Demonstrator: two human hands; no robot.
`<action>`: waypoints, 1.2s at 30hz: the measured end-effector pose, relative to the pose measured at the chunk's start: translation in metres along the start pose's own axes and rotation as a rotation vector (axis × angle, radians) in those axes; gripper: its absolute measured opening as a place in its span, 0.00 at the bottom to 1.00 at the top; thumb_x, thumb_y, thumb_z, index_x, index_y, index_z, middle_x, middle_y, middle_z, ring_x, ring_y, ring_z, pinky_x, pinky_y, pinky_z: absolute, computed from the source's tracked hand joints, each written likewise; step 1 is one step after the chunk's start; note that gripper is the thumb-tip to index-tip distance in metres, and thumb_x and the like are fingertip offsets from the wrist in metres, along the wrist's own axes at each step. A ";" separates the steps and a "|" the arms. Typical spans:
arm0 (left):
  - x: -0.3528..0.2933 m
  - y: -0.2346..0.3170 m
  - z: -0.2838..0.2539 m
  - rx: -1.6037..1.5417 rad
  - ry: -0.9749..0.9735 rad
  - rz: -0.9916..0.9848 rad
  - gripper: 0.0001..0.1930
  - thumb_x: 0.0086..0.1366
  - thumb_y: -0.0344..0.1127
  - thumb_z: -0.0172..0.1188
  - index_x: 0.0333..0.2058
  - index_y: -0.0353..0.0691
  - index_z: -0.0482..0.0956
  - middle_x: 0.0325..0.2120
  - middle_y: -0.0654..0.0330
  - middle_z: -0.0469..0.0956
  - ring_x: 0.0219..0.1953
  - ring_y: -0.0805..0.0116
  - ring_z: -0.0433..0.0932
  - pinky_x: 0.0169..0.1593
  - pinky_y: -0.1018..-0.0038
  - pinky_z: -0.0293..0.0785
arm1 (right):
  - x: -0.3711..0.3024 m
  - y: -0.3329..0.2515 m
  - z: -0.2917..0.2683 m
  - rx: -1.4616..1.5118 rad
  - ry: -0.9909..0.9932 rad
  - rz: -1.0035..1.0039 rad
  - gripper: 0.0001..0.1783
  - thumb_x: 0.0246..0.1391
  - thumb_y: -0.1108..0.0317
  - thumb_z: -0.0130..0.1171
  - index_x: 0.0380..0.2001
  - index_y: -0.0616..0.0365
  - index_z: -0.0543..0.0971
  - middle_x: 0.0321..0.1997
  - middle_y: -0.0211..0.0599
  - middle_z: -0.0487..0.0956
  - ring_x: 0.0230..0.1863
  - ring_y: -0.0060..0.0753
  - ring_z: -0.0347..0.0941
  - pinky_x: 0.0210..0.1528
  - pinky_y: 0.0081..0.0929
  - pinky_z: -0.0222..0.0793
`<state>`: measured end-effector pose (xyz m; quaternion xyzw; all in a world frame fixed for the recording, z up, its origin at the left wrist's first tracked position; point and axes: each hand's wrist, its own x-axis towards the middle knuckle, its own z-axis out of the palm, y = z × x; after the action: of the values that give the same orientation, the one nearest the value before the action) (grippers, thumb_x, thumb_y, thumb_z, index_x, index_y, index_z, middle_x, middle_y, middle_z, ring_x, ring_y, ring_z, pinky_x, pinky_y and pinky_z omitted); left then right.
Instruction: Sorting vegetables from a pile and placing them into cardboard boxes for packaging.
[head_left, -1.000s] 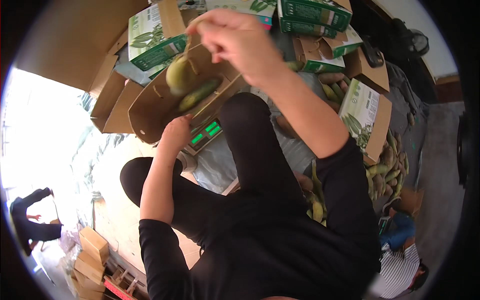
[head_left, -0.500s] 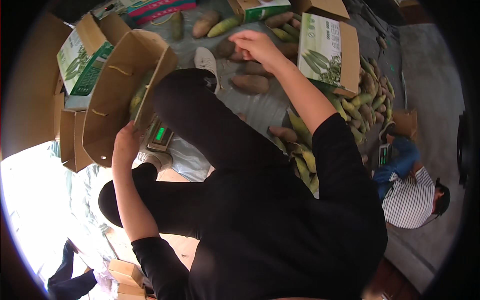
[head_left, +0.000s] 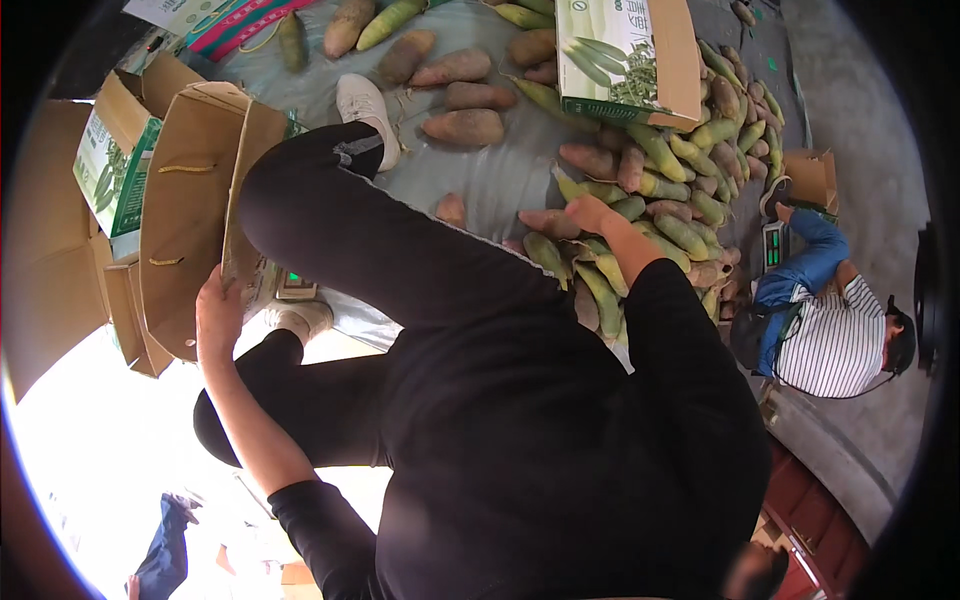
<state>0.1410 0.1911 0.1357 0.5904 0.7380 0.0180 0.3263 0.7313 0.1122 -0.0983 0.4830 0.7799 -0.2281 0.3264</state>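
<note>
My left hand (head_left: pixel 218 312) grips the near edge of an open brown cardboard box (head_left: pixel 190 205) with yellow rope handles. The box stands tilted beside my leg. My right hand (head_left: pixel 592 214) is at the near-left side of a heap, its fingers closed at a long green radish (head_left: pixel 568 184); the fingertips are partly hidden. Around that hand lie more green radishes (head_left: pixel 600 295) and reddish-brown roots (head_left: pixel 548 222). A scale (head_left: pixel 296 288) with a lit green display shows partly beside the box, next to my shoe.
A printed green-and-white carton (head_left: pixel 615 60) stands by the heap (head_left: pixel 715 150); another carton (head_left: pixel 115 165) is at the left. Several reddish roots (head_left: pixel 462 127) lie on plastic sheeting (head_left: pixel 400 190). At the right, a person in a striped shirt (head_left: pixel 830 345) works beside a second scale (head_left: pixel 773 247).
My right hand has come back from the loose reddish roots to the near heap. My left hand stays on the box edge. The whole view has shifted.
</note>
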 end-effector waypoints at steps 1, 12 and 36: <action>0.001 0.001 0.000 0.003 -0.003 0.004 0.16 0.59 0.32 0.49 0.45 0.32 0.72 0.36 0.44 0.76 0.42 0.46 0.74 0.45 0.62 0.67 | -0.005 0.003 0.016 0.029 -0.030 0.037 0.11 0.49 0.70 0.48 0.29 0.60 0.80 0.33 0.48 0.79 0.36 0.49 0.76 0.39 0.40 0.72; 0.002 -0.016 0.004 -0.086 0.033 0.097 0.17 0.57 0.28 0.48 0.46 0.35 0.72 0.35 0.42 0.76 0.41 0.44 0.73 0.45 0.61 0.67 | -0.038 -0.014 0.036 -0.199 -0.234 -0.234 0.10 0.48 0.60 0.51 0.25 0.48 0.81 0.30 0.34 0.81 0.35 0.38 0.77 0.36 0.38 0.72; -0.011 -0.017 0.002 0.195 0.203 0.077 0.07 0.56 0.32 0.52 0.32 0.36 0.73 0.31 0.48 0.76 0.40 0.49 0.74 0.42 0.57 0.70 | -0.033 -0.055 -0.120 1.470 0.356 0.236 0.13 0.56 0.66 0.48 0.31 0.64 0.78 0.16 0.26 0.66 0.21 0.20 0.62 0.26 0.20 0.58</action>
<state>0.1282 0.1750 0.1321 0.6425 0.7421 0.0183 0.1900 0.6581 0.1489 0.0102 0.6856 0.4114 -0.5707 -0.1872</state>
